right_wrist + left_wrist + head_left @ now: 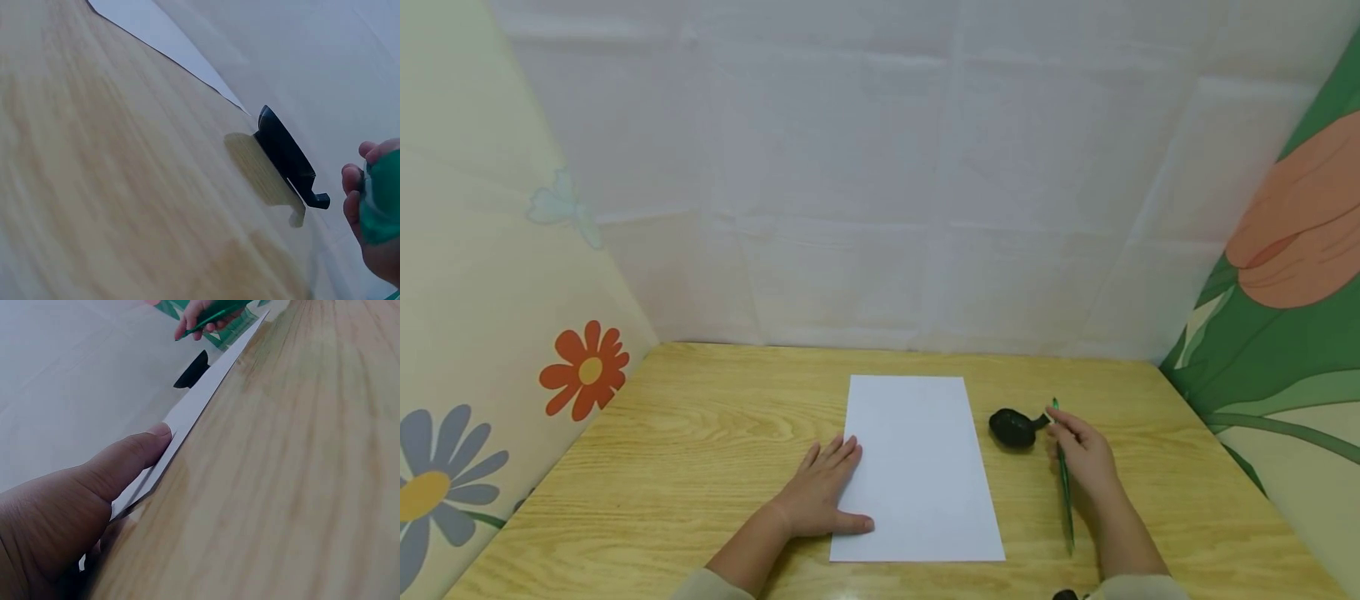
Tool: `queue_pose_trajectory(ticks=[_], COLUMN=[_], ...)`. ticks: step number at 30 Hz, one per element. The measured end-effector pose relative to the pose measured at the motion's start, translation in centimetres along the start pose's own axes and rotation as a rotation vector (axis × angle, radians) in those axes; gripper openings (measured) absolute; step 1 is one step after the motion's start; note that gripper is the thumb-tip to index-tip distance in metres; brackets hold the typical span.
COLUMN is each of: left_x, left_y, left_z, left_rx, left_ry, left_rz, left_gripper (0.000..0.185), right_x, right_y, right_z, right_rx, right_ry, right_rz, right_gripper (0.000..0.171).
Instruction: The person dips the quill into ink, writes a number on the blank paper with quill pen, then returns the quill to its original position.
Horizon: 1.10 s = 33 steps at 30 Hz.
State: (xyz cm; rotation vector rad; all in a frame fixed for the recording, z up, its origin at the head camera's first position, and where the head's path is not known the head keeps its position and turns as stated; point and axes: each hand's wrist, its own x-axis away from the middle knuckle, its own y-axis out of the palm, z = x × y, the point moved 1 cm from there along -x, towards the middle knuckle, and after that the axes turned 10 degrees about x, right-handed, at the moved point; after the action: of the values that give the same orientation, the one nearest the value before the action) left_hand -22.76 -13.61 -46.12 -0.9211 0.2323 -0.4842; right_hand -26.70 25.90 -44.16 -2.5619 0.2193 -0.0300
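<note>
A blank white sheet of paper lies flat on the wooden table. My left hand rests across its left edge with fingers spread; the thumb lies on top of the sheet in the left wrist view. To the right of the paper, my right hand holds a long, slim green object with tapered ends, pinched near its far end. The same green object looks broad and blurred in the right wrist view; I cannot tell its kind. A black oval object with a short handle sits just left of that hand.
The wooden table reaches back to a creased white cloth. Flower-printed panels stand at the left and right. A small dark thing shows beside the right sleeve at the bottom edge.
</note>
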Motion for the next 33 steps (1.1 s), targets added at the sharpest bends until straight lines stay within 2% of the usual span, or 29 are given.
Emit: queue_pose_trajectory(ticks=[13,19,25,28,32,33], left_x=[0.0,0.0,0.0,0.0,0.0,0.0], left_y=[0.1,0.1,0.2,0.1,0.1,0.1], left_z=[-0.1,-0.1,-0.1,-0.1,-0.1,-0.1], left_rx=[-0.009,-0.011,-0.008,-0.01,-0.009,-0.01], left_ry=[-0.005,-0.004,-0.004,-0.004,-0.004,-0.004], left_rz=[0.005,0.006,0.009,0.01,0.009,0.009], left_gripper=[0.11,0.11,0.11,0.11,0.109,0.109], right_x=[0.3,0.4,0.4,0.5,1.1,1.3], right_y=[-0.6,-0.8,-0.8,-0.6,-0.5,-0.5], right_z=[-0.6,-0.8,-1.1,-1.2,-2.0,-2.2], right_rx=[-0.17,-0.263,-0.271,-0.322,-0.472,-0.499], right_ry=[-0.004,0.033,0.009,0.026,0.053,0.037], right_rz=[-0.019,-0.002,0.05,0.065,0.084,0.089], right_gripper=[0.05,0.041,0.056,0.053,0.04,0.038])
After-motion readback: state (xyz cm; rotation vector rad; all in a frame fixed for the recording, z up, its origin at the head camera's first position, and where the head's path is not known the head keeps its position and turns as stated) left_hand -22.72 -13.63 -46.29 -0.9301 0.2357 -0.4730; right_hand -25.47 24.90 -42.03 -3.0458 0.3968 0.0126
